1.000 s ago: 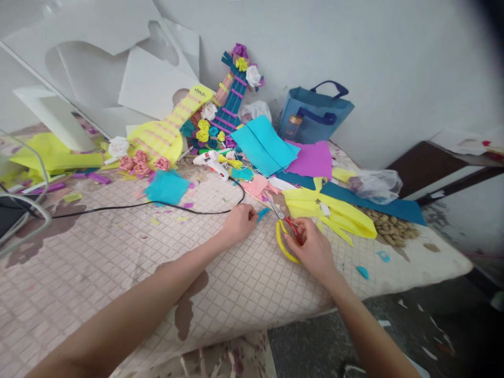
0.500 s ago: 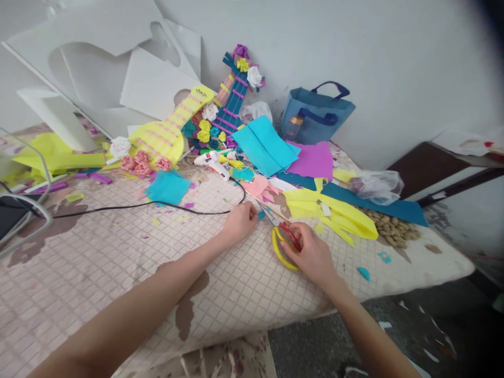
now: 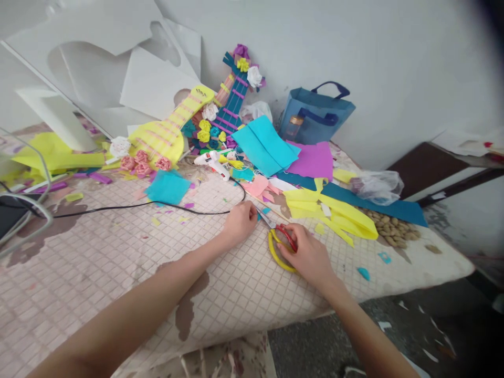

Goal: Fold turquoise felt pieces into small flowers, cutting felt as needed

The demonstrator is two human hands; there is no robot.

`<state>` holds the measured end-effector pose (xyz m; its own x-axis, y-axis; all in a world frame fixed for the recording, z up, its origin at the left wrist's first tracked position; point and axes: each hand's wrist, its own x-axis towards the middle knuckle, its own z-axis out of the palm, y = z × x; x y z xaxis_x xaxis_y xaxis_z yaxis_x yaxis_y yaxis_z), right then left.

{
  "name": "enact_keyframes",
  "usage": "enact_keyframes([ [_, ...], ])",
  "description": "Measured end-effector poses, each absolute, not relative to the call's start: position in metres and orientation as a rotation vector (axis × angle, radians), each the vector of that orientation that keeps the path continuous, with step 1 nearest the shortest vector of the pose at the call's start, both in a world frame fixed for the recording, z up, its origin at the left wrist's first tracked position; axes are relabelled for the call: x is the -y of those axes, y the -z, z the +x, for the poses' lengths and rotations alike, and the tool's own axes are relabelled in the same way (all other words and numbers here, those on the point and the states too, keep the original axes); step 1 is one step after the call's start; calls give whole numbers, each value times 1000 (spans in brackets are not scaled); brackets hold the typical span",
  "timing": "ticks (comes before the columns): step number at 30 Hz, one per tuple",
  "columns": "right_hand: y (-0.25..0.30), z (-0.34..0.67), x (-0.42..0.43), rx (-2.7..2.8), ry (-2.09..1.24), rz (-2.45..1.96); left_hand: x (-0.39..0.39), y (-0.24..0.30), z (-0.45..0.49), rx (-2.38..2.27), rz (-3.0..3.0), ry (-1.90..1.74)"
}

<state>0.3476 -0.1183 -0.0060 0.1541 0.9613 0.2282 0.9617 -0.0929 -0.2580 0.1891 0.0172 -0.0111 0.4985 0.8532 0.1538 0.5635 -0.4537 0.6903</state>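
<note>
My right hand (image 3: 309,254) grips yellow-and-red handled scissors (image 3: 276,242) whose blades point up-left toward my left hand. My left hand (image 3: 240,220) is closed in a pinch on a small teal foam scrap (image 3: 264,211), right at the blade tips. Both hands rest on the pink quilted cover (image 3: 118,252) near its front edge.
A black cable (image 3: 157,206) runs from a white glue gun (image 3: 212,161) across the cover. Behind lie teal, purple and yellow foam sheets (image 3: 263,144), two decorated foam guitars (image 3: 173,134), a blue bag (image 3: 315,113), a plastic bag and peanuts (image 3: 389,228). White boards lean on the wall.
My right hand has slid the scissors left toward my left hand, so the blades now reach the teal scrap. My left hand has stayed in place.
</note>
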Motion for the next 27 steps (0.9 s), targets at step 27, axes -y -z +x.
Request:
enact_keyframes([
  [27,-20,275,80,2119,-108,-1702,-54,-18,45,-1144,2381,-833],
])
